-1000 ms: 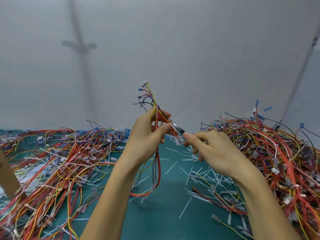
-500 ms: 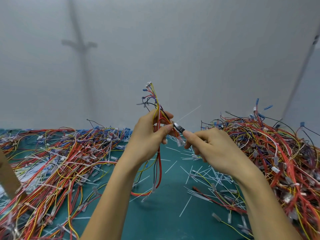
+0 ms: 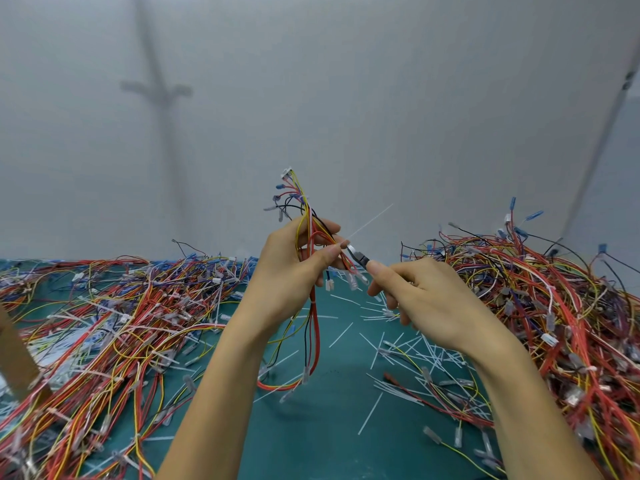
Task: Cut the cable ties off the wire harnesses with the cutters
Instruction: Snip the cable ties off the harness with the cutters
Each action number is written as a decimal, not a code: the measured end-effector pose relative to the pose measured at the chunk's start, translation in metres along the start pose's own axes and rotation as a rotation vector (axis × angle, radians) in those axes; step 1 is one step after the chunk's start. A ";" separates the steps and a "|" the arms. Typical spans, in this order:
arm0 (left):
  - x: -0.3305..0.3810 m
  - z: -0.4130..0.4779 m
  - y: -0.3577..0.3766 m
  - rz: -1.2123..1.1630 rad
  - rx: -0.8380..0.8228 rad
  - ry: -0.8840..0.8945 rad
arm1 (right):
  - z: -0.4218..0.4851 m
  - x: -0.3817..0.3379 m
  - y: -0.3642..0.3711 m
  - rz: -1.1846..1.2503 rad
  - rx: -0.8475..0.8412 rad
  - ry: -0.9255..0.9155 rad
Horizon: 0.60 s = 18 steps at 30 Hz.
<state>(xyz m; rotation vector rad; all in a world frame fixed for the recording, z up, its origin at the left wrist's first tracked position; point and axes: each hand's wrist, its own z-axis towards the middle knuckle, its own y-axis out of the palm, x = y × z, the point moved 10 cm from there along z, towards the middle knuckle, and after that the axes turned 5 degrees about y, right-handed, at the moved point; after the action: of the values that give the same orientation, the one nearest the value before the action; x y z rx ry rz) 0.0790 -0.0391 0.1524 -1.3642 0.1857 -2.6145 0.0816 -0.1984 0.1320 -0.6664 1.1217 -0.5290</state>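
Red-yellow harness [image 3: 313,327] upright, connectors up | left hand [image 3: 287,271] grips it | right hand [image 3: 433,299] grips cutters [image 3: 358,256], tips up-left

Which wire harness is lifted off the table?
The harness gripped upright in the left hand, with the cutters at it; the other harnesses lie heaped on the table.

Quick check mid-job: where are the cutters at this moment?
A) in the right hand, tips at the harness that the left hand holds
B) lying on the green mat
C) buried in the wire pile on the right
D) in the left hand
A: the right hand grips the cutters, and their tips reach the harness that the left hand holds up, close by the left thumb.
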 end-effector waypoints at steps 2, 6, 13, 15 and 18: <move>0.000 0.000 0.002 0.009 -0.009 -0.001 | 0.000 -0.001 0.002 -0.003 -0.005 -0.006; -0.002 0.000 0.002 0.002 -0.004 -0.009 | 0.000 -0.001 0.002 0.005 -0.007 0.006; 0.000 0.000 0.001 -0.029 -0.005 -0.007 | -0.001 0.000 0.002 0.017 -0.010 0.010; -0.001 -0.001 0.001 -0.037 -0.002 -0.019 | 0.000 0.000 0.003 0.029 -0.012 0.015; -0.002 0.000 0.002 -0.037 -0.009 -0.024 | 0.000 0.001 0.004 0.031 -0.014 0.021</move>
<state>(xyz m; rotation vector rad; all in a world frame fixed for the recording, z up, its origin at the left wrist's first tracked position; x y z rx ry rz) 0.0800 -0.0401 0.1503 -1.4153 0.1710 -2.6291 0.0822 -0.1965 0.1290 -0.6564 1.1550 -0.5031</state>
